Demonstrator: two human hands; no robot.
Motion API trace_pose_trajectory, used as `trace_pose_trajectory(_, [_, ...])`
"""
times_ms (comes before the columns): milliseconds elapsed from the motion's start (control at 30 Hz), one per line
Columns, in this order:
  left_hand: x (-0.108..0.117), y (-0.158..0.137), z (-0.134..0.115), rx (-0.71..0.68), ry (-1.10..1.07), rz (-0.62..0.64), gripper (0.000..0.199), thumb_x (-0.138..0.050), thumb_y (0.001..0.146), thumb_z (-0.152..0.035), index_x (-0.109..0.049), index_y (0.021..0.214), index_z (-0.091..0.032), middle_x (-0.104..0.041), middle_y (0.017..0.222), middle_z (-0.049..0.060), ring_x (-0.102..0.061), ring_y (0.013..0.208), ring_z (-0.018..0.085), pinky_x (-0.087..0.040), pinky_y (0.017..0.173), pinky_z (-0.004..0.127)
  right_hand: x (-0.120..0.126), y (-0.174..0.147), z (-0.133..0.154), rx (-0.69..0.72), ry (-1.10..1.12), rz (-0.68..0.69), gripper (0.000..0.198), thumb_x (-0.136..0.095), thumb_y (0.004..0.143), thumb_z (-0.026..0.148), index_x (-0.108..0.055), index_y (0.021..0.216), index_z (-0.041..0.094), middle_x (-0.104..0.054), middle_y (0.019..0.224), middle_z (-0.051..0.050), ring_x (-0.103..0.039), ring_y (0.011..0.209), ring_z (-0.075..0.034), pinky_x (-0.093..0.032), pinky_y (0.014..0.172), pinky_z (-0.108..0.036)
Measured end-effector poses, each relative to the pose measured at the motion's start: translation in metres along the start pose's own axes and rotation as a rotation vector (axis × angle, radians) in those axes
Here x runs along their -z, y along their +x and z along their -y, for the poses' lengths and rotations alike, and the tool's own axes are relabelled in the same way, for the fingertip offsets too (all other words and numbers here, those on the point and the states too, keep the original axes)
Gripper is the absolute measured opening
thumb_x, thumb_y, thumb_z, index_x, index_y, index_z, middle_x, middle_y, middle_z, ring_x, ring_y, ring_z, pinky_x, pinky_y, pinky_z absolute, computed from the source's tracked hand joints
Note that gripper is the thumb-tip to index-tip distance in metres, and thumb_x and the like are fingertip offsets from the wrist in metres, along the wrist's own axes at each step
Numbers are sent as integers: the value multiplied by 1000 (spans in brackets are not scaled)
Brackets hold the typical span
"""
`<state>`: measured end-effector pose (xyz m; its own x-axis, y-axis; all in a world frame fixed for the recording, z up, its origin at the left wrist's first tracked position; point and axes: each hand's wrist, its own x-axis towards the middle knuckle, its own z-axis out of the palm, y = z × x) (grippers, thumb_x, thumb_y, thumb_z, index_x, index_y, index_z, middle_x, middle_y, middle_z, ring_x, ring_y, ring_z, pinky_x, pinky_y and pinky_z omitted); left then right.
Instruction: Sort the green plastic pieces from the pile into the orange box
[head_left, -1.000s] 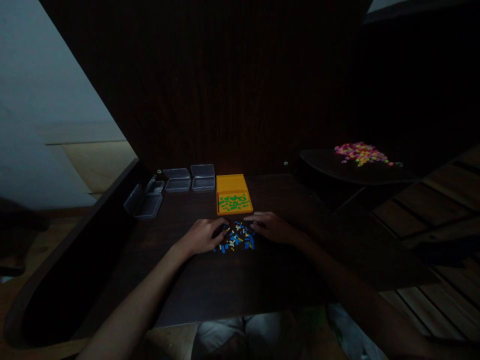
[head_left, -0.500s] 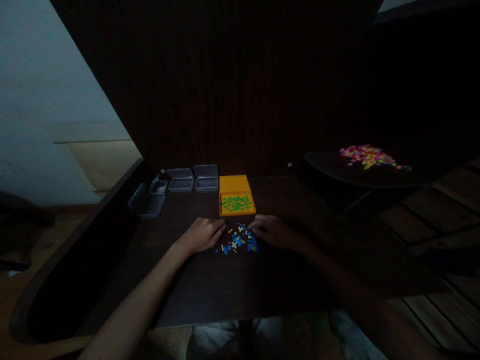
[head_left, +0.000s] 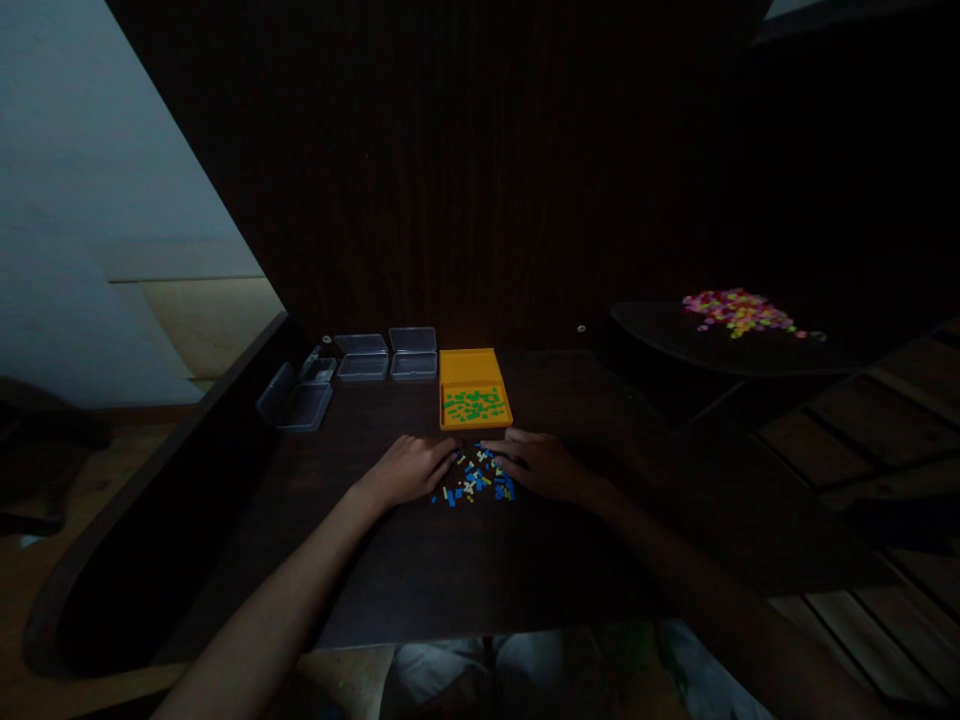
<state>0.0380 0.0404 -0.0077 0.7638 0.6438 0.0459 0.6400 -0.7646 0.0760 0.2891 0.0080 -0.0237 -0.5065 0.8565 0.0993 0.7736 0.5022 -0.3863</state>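
Note:
On the dark wooden table lies a loose pile of small blue, white and yellow building bricks (head_left: pixel 476 478). My left hand (head_left: pixel 416 468) rests at the pile's left edge, palm down, its fingers stretched toward the bricks with no held piece visible. From the right, my right hand (head_left: pixel 541 464) reaches over the upper part of the pile. Its fingers are extended and slightly apart, with the tips at the blue and white bricks. Just beyond both hands stands an open yellow box (head_left: pixel 469 366) with green bricks (head_left: pixel 474 404) spread in its near half.
Several clear plastic boxes with raised lids, such as this clear box (head_left: pixel 304 408), stand at the back left. A curved side shelf (head_left: pixel 660 335) on the right bears a heap of pink, red and yellow pieces (head_left: pixel 742 310). A dark panel (head_left: pixel 465 180) rises behind the table.
My right hand's fingers have reached further left over the top of the pile. My left fingertips have shifted slightly right. The yellow box and clear boxes stay in place.

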Motion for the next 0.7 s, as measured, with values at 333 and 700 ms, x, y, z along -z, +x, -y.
trace_pose_trajectory(333, [0, -1, 0, -34, -84, -2, 28, -42, 93, -20, -61, 114, -22, -73, 93, 7, -70, 83, 20, -51, 71, 27, 2, -2, -10, 57, 114, 18, 40, -40, 98, 42, -62, 127, 25, -62, 94, -5, -60, 85, -16, -43, 76, -27])
trace_pose_trajectory(700, [2, -2, -2, -53, -64, -16, 24, -41, 94, -24, -64, 101, -19, -71, 87, 6, -68, 78, 18, -49, 70, 26, 7, -3, -20, 32, 265, -4, 45, -62, 87, 44, -61, 124, 19, -61, 88, -4, -58, 75, -16, -47, 73, -30])
